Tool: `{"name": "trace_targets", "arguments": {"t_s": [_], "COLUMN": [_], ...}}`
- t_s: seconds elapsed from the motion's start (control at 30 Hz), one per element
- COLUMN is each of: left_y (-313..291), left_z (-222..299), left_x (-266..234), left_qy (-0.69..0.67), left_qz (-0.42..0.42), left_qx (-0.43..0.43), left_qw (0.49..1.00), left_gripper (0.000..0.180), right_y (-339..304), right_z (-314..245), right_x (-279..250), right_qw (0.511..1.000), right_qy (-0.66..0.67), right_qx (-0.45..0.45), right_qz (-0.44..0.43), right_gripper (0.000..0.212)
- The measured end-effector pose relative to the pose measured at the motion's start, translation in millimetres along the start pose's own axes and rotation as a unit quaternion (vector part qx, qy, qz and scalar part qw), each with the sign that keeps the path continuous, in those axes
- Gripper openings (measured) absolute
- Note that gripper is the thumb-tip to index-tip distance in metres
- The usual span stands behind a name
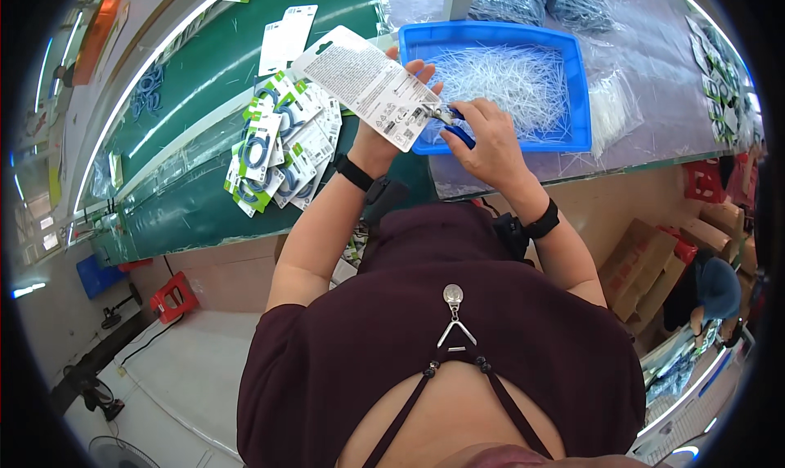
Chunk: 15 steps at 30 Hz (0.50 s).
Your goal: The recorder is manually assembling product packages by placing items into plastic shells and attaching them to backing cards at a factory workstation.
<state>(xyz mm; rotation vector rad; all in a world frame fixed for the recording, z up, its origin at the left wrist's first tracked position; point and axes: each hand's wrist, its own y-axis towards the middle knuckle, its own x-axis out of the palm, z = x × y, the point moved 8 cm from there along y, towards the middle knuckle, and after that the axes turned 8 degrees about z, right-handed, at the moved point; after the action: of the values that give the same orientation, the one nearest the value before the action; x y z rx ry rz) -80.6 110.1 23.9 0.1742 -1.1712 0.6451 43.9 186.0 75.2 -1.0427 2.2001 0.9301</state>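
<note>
My left hand (373, 146) holds a white packaging card (364, 80) from beneath. Its printed back faces up, and a hanging slot is cut in the far end. The card hides most of my palm; several fingertips show past its right edge. In my right hand (497, 147) is a pair of small cutting pliers (458, 133) with blue handles. Their metal jaws meet the card's right edge; whether they grip anything there is too small to tell. Left of my hands lies a pile of carded blue cables (257, 153) on the green bench.
A blue tray (491, 33) full of thin white plastic strips (499, 84) stands right of my hands. Behind it are bagged grey-blue cables (507, 2). Two loose white cards (286, 39) lie farther left. A clear bag of white strips (612, 112) sits right of the tray.
</note>
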Motion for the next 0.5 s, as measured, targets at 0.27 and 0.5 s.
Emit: {"name": "trace_targets", "arguments": {"t_s": [0.27,0.5], "left_y": [1.7,4.6], "left_z": [-35.7,-48.7], "left_x": [14.1,17.0], "left_qy": [0.045,0.062], "left_qz": [-0.029,-0.027], "left_qx": [0.017,0.022], "left_qw": [0.998,0.997], "left_gripper": [0.054,0.055], "right_y": [-21.9,-28.3], "right_z": [11.9,26.2], "right_x": [-21.9,-26.5], "right_qw": [1.000,0.999], "right_qy": [-0.019,0.010], "right_qx": [-0.001,0.031], "right_qz": [0.014,0.003], "right_gripper": [0.039,0.037]}}
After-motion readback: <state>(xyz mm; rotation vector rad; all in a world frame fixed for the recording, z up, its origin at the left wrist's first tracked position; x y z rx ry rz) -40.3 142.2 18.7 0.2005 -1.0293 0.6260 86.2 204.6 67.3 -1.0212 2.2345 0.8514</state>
